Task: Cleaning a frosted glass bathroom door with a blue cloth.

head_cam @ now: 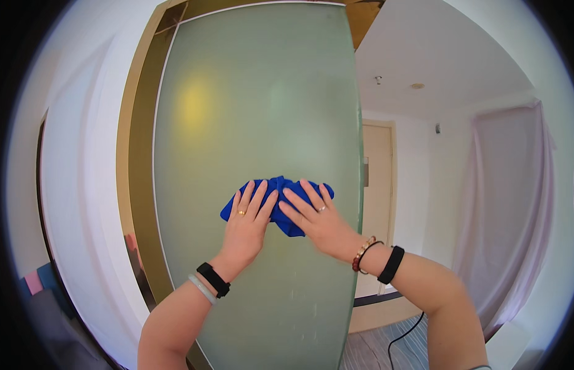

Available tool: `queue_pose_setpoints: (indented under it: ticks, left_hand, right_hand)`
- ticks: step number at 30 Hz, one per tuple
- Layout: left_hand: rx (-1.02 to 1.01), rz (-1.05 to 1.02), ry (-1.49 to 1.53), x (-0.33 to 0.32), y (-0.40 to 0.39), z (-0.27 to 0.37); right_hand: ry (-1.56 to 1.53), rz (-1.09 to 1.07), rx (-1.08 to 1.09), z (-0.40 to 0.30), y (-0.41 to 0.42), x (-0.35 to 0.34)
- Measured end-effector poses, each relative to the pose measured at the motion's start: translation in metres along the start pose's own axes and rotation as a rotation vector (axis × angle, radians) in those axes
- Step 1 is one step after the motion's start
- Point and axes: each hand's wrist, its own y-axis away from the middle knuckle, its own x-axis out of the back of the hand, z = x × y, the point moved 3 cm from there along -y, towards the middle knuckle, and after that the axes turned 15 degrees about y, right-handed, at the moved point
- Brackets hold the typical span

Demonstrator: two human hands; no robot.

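Note:
A blue cloth [290,227] lies bunched and creased against a frosted glass door panel [259,115]. My left hand [246,233] presses the cloth's left half to the glass, fingers pointing up and slightly spread. On the right half, my right hand [331,226] does the same, its fingers slanting up and to the left. Cloth edges stick out past the fingers on both sides and below. The palms hide part of it. Small pale marks show on the lower glass.
A gold-toned frame [143,152] borders the panel's left side. Beyond its right edge are a beige door [379,194], a patterned carpet [375,347] and a black cable [405,334]. Pale fabric [504,203] hangs at the far right, and a white sheet [79,208] at the left.

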Motion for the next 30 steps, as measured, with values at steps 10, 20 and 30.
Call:
queue_pose_setpoints:
  ticks: [10, 20, 30]
  left_hand:
    - [-0.077, 0.258, -0.039, 0.036, -0.065, -0.057]
    - [0.017, 0.375, -0.044, 0.063, -0.148, -0.124]
    - [0.046, 0.348, 0.002, 0.052, -0.129, -0.114]
  right_hand:
    - [0.139, 0.261, -0.102, 0.035, -0.097, -0.001]
    - [0.224, 0.357, -0.33, 0.071, -0.2, -0.017]
    - [0.167, 0.346, -0.315, 0.055, -0.182, -0.018]
